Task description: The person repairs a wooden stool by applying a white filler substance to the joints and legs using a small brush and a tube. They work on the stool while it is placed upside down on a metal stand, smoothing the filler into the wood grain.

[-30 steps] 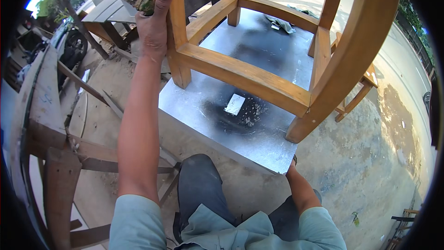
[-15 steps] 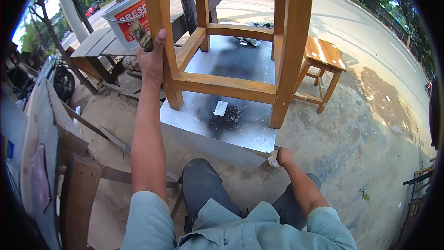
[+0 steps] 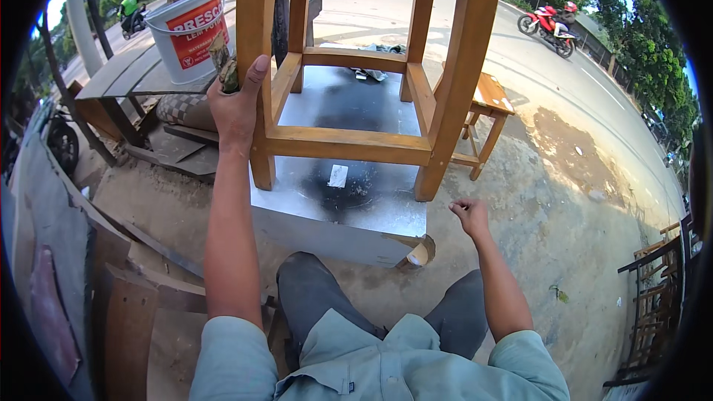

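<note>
A varnished wooden stool frame (image 3: 349, 145) stands upright on a low bench with a silver, black-smudged top (image 3: 297, 197). My left hand (image 3: 236, 115) is at its left front leg, thumb up along the wood. It is closed round a mottled brown-green wad (image 3: 227, 73), whose kind I cannot make out. My right hand (image 3: 471, 217) is in the air just right of the bench, fingers pinched together. Anything in them is too small to see. Near it, a hollow round brown piece (image 3: 422, 252) sits at the bench's right front corner.
A white bucket with a red label (image 3: 186, 37) stands on a plank table (image 3: 122, 85) at the left. Behind the frame lies a crumpled cloth (image 3: 371, 73). A small wooden stool (image 3: 486, 100) is on the right. Wood boards (image 3: 122, 319) lean at lower left. A red motorcycle (image 3: 548, 28) is on the road.
My right hand has let go at the bench's corner and risen up and to the right. My left hand stays at the frame's leg. The view has shifted slightly; the passing motorcycles differ.
</note>
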`<control>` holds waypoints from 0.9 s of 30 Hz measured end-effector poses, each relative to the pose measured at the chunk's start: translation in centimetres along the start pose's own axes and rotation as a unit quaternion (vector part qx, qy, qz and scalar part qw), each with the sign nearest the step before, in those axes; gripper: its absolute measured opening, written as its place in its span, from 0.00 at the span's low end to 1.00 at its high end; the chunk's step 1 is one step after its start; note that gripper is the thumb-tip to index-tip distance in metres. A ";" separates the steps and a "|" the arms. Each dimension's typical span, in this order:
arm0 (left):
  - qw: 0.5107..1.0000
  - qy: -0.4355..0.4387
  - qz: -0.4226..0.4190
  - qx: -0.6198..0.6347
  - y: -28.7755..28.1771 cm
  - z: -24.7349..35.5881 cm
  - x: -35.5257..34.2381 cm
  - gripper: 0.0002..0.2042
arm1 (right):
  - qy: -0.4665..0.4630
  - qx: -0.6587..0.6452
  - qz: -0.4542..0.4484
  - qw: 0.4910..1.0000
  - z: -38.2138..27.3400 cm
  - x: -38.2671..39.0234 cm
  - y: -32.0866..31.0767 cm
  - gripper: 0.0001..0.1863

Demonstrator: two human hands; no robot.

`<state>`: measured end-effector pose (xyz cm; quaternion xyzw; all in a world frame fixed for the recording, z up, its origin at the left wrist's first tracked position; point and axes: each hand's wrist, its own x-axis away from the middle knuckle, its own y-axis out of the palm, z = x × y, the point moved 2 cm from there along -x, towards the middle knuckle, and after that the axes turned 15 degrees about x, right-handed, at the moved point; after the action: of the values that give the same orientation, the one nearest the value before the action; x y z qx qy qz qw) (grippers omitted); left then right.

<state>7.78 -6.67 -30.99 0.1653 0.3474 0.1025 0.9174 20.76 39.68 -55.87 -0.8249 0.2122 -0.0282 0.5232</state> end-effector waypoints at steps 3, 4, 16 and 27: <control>1.000 0.012 -0.015 0.011 -0.4 -0.1 -0.1 0.23 | -0.131 -0.047 0.083 0.987 -9.7 -0.4 -11.5 0.09; 1.000 0.012 -0.015 0.017 -0.4 0.0 -0.1 0.23 | -0.176 -0.069 0.111 0.976 -12.6 0.0 -14.6 0.07; 0.999 -0.003 -0.039 0.016 -0.5 -0.5 -0.5 0.26 | -0.354 0.381 0.112 0.847 -27.4 2.0 -17.1 0.05; 0.999 0.001 -0.021 0.037 -0.5 -0.8 -0.4 0.22 | -0.306 0.478 0.037 0.822 -26.9 5.4 -15.8 0.24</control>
<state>6.98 -7.06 -31.44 0.1921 0.3550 0.0707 0.9122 23.49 20.42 -30.87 -0.4285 0.0313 0.1475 0.8909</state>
